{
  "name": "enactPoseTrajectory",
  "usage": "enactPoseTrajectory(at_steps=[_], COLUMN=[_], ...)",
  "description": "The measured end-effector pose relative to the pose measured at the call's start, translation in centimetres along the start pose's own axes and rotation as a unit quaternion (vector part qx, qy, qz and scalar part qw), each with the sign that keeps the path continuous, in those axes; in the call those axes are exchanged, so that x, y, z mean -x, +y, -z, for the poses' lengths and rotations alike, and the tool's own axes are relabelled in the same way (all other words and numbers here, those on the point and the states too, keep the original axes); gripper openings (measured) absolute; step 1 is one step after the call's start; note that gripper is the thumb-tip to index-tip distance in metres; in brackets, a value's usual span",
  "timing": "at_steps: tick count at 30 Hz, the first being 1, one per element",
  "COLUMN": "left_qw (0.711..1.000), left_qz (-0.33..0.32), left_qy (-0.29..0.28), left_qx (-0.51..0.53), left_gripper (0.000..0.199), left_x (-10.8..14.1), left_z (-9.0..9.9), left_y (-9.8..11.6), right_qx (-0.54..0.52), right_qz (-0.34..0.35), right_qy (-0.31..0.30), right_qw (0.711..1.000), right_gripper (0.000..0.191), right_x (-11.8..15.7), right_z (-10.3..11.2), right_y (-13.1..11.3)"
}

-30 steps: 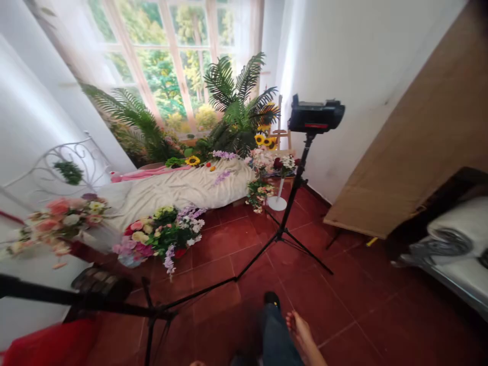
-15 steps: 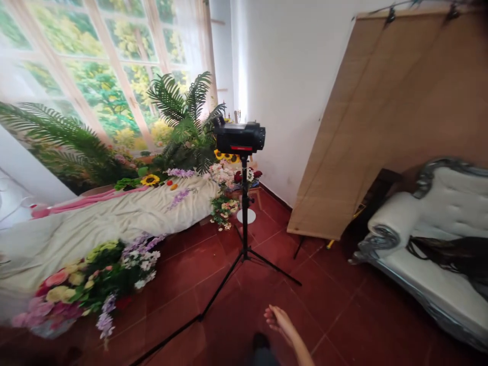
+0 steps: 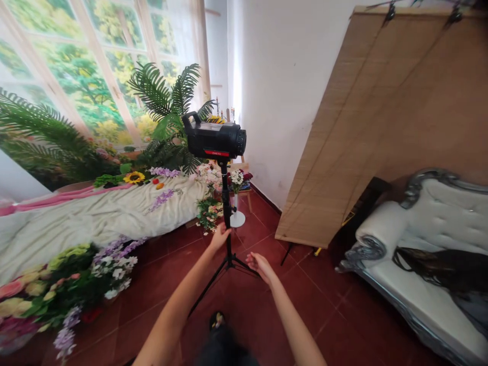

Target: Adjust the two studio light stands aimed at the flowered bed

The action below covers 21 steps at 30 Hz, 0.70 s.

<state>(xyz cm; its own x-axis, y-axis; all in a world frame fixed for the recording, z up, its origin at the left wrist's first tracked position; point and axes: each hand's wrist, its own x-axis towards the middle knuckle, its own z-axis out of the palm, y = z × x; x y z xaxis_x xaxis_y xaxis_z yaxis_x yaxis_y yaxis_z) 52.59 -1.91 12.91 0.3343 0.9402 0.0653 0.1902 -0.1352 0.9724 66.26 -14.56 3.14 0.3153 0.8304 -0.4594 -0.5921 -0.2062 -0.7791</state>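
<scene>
A black studio light with a top handle and a red label sits on a black light stand. My left hand is at the lower part of the pole, its fingers closed around it. To the right of the pole, apart from it, is my right hand, open with loosely bent fingers and nothing in it. The stand's legs spread on the red tiled floor below both hands. My shoe shows close to the stand's base.
On the left, a bed-like surface with a cream cloth and artificial flowers stands before a window backdrop. Palm fronds rise behind the light. A hanging bamboo blind and a white tufted sofa with a dark bag are at right.
My left hand has come into view and reached the pole. My right hand has moved up toward the stand. The view has shifted closer to the light, which now appears farther left.
</scene>
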Motion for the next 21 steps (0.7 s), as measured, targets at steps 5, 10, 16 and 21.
enactPoseTrajectory(at_steps=[5,10,16,21], left_qw=[0.997,0.992,0.981,0.982], left_qz=[-0.063,-0.111,-0.184,-0.183], left_qy=[0.038,0.051,0.059,0.044], left_qx=[0.029,0.023,0.020,0.019], left_gripper=[0.035,0.033,0.031,0.030], left_x=[-11.2,-17.4,-19.6,-19.9], left_z=[-1.3,-1.7,-2.1,-1.9], left_y=[3.0,2.0,-0.9,-1.4], right_qx=[-0.058,-0.136,-0.193,-0.249], right_qz=[0.012,-0.036,-0.171,-0.199], right_qy=[-0.040,-0.061,-0.148,-0.198], right_qw=[0.997,0.988,0.955,0.927], right_gripper=[0.018,0.026,0.044,0.045], right_x=[-3.8,-8.4,-14.4,-16.7], right_z=[-4.1,-7.4,-10.9,-11.8], right_y=[-5.7,-9.6,-12.2,-12.8])
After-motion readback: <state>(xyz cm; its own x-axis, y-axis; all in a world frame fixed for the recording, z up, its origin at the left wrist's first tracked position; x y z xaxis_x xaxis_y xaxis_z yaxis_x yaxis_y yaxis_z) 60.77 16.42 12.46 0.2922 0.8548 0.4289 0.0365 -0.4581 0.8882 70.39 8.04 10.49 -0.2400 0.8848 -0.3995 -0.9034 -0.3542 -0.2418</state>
